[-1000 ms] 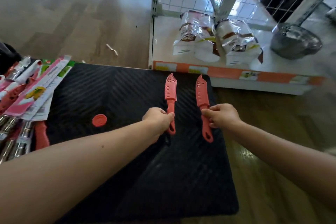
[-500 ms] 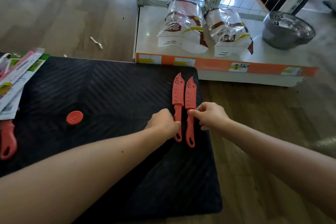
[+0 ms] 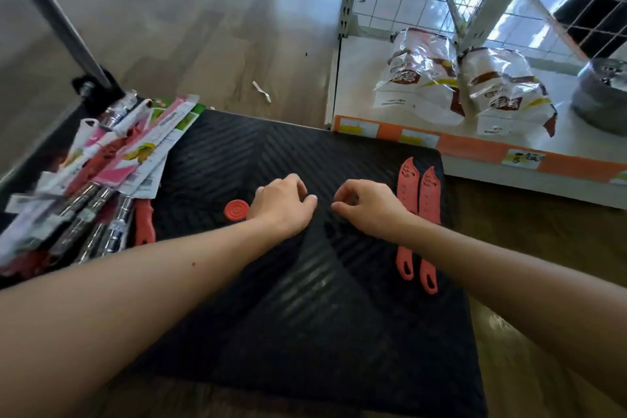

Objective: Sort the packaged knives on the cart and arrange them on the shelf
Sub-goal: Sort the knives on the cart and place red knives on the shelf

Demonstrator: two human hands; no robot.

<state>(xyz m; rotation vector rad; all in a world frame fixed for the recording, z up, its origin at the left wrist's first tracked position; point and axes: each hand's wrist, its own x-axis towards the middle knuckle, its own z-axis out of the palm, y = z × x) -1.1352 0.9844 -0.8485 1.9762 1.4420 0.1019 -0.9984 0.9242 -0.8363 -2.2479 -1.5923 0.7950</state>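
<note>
Bare left grip (image 3: 283, 202) and right grip (image 3: 369, 205), bare forearms (image 3: 142, 282) (a small dark mole (image 3: 193, 264) on the left one)

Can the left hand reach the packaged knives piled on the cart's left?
Probably yes: the left hand holds nothing, and only black mat and a red disc separate it from the packaged knives.
</note>
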